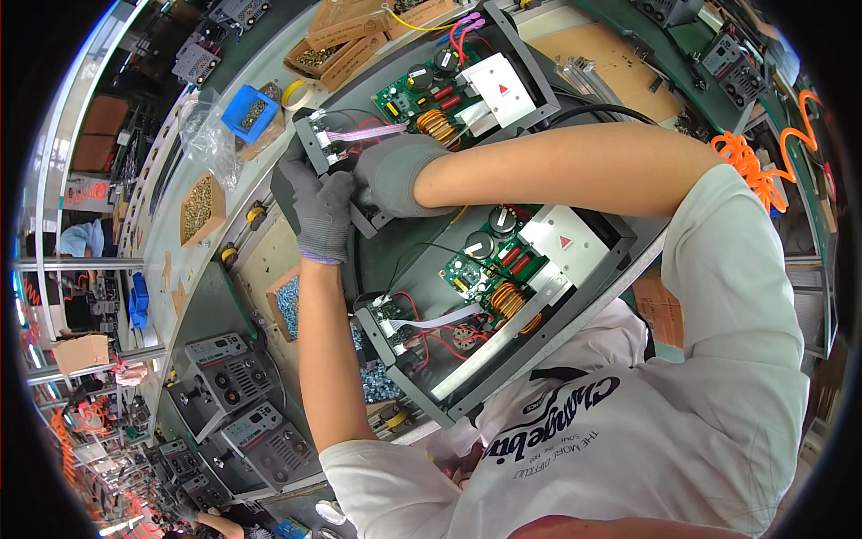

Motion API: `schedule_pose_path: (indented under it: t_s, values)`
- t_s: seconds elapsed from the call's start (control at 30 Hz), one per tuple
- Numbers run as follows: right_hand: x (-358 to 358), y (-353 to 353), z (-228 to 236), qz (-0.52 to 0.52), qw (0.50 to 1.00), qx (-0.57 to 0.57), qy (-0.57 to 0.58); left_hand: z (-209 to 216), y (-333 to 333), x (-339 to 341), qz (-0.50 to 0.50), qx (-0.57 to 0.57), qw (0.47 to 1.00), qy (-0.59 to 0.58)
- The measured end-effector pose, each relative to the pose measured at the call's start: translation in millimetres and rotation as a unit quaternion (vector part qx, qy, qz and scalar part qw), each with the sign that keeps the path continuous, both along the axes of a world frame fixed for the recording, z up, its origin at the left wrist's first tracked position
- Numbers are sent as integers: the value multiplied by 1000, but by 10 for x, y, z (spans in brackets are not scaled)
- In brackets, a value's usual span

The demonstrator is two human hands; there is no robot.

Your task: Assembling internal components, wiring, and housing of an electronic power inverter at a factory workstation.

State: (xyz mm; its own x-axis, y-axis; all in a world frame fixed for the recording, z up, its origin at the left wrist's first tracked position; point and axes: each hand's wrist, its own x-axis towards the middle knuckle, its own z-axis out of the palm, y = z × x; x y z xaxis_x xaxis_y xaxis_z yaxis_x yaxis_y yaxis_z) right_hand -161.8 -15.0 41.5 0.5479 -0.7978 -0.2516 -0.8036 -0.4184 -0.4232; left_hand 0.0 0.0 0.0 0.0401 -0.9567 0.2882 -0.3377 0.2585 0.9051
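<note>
Both my hands wear grey gloves and meet at the front end of an open metal equipment housing [525, 54]. My left hand [321, 214] is closed around the outer side of its front panel [312, 142]. Inside, just behind that panel, my right hand [400, 173] is curled with its fingertips hidden; what they grip cannot be made out. The housing holds a green circuit board [388, 101], a copper coil [437, 128], a white plate [501, 92] and a pinkish ribbon cable [366, 133]. Nearer me lies a second open housing [449, 409] with a similar board and a grey ribbon cable [440, 317].
Screws fill a cardboard box [202, 211] and a blue bin [251, 110] at left. Finished-looking units [229, 377] stand at lower left. A clear plastic bag [211, 144] lies near the bin. An orange coiled hose [750, 171] hangs at right; a black cable [602, 110] passes behind my right forearm.
</note>
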Motion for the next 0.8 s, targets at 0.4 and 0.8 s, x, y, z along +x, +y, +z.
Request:
schedule_pose_path:
  t_s: [0.4, 0.8]
  values:
    - [-32, 116, 0, -6, 999, -40, -29, 16, 15, -25, -6, -16, 999, 36]
    - [11, 115, -38, -49, 996, -60, -43, -30, -14, 11, -37, -44, 997, 55]
